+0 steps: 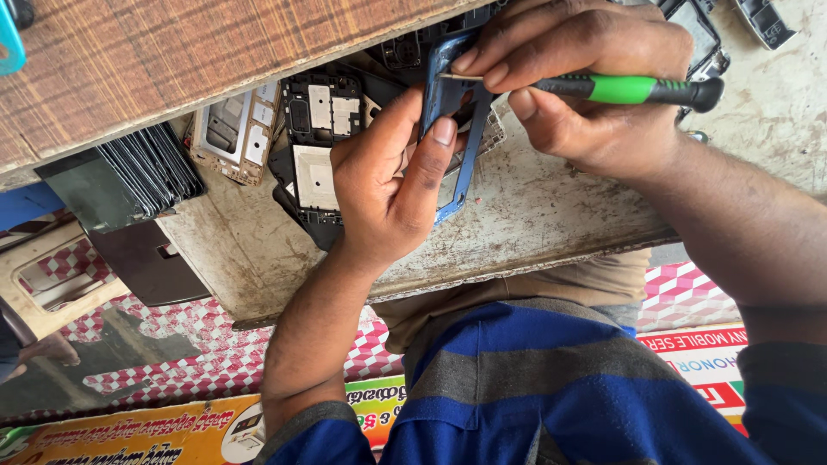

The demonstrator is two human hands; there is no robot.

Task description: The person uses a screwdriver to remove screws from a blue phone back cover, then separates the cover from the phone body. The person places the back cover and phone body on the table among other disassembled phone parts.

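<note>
Gripping upright blue phone frame (452, 129); screwdriver (620, 88) crosswise

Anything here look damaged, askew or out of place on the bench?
Nothing spilled. The blue phone frame in the left hand is stripped bare, and the right hand works a green-handled screwdriver into it. More gutted phone frames lie loosely heaped on the scuffed, stained bench.

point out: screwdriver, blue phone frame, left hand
screwdriver (624, 89), head view, on the green grip band.
blue phone frame (441, 95), head view, on its upper blue edge.
left hand (388, 185), head view, on the back of the hand.
</note>
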